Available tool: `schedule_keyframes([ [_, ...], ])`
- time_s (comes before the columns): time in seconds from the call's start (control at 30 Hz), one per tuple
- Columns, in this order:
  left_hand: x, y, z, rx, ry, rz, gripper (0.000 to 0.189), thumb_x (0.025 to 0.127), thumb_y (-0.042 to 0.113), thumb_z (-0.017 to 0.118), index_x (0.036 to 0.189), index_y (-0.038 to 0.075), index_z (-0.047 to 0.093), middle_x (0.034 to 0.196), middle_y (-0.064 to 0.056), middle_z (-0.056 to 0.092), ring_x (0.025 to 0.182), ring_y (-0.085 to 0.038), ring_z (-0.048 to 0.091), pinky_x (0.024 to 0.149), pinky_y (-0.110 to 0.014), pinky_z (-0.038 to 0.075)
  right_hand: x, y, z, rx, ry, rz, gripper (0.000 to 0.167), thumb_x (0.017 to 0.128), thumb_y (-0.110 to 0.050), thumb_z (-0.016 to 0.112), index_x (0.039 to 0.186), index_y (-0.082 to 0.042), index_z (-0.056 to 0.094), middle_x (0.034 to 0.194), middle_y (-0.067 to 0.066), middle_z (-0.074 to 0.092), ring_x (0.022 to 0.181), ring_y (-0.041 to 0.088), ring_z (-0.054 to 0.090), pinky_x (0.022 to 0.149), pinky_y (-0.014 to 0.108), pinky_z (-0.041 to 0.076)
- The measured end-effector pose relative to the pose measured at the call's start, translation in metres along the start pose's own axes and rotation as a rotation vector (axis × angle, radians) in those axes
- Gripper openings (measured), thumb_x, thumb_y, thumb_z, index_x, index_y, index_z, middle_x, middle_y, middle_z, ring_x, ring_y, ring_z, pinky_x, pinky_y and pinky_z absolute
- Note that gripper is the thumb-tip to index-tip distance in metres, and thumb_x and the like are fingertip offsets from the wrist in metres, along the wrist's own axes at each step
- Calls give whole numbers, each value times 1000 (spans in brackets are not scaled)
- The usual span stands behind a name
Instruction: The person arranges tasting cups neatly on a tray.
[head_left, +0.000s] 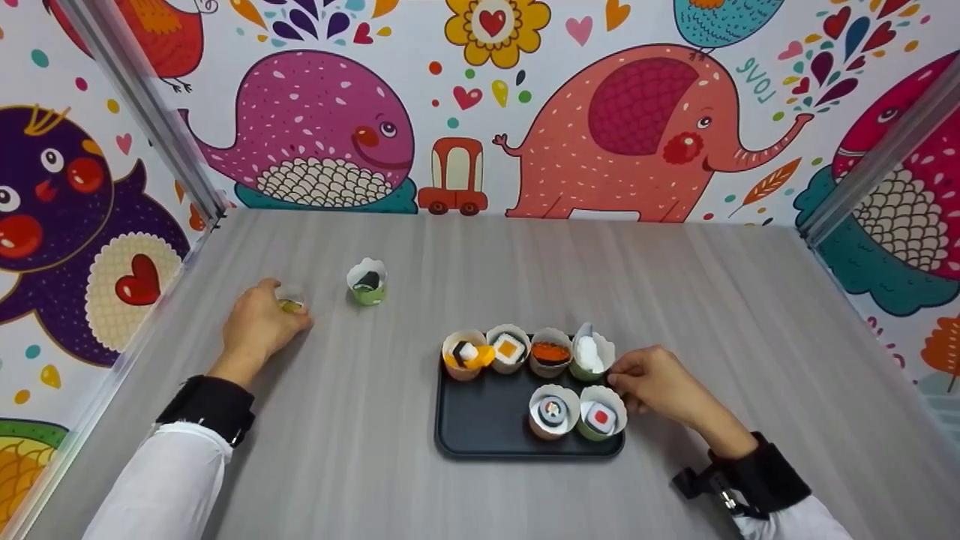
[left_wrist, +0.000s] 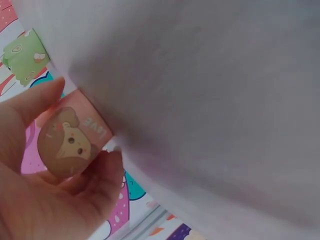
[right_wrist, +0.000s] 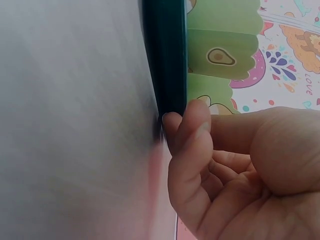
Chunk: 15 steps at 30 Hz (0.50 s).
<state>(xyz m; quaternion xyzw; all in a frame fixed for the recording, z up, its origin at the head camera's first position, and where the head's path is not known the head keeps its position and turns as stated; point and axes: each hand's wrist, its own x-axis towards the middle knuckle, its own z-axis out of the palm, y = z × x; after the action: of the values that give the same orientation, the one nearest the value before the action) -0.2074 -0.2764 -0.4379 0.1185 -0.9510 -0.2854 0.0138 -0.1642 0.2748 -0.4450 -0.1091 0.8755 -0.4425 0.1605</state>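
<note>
At the left of the head view my left hand (head_left: 262, 319) grips a small paper cup (head_left: 291, 297) with something yellowish inside. In the left wrist view this pink cup (left_wrist: 75, 135) shows a brown cartoon face, with thumb and fingers round its sides. My right hand (head_left: 660, 386) is at the right edge of a black tray (head_left: 484, 420). Its bent fingertips (right_wrist: 197, 115) pinch the tray's rim (right_wrist: 167, 60), close beside the green cups. Several paper cups with toy sushi stand on the tray, including an orange-topped one (head_left: 550, 356) and one with a white piece (head_left: 591, 356).
A green paper cup (head_left: 367, 285) with a dark piece stands alone on the grey table (head_left: 360, 420), right of my left hand. Printed cartoon panels (head_left: 465, 97) wall the table at the back and sides, with metal posts (head_left: 142, 105) at the corners.
</note>
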Motion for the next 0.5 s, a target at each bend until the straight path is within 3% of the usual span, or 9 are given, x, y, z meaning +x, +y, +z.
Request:
schedule_keyframes([
  [0.33,-2,0,1,-65,9,15,74,88,20,76,142,-18,42,130,-41,54,110,-49,55,98,-62,48,0,1,1,-5,8,2,10,97,-1,68,100,5,76,79,8,74,53,13,61,47,25,51],
  [0.5,-4,-1,-1,-57,57,46,72,87,22,75,138,-19,46,124,-40,58,104,-47,59,92,-59,49,1,1,0,36,2,2,11,97,-1,68,101,8,74,77,7,72,52,12,61,47,24,49],
])
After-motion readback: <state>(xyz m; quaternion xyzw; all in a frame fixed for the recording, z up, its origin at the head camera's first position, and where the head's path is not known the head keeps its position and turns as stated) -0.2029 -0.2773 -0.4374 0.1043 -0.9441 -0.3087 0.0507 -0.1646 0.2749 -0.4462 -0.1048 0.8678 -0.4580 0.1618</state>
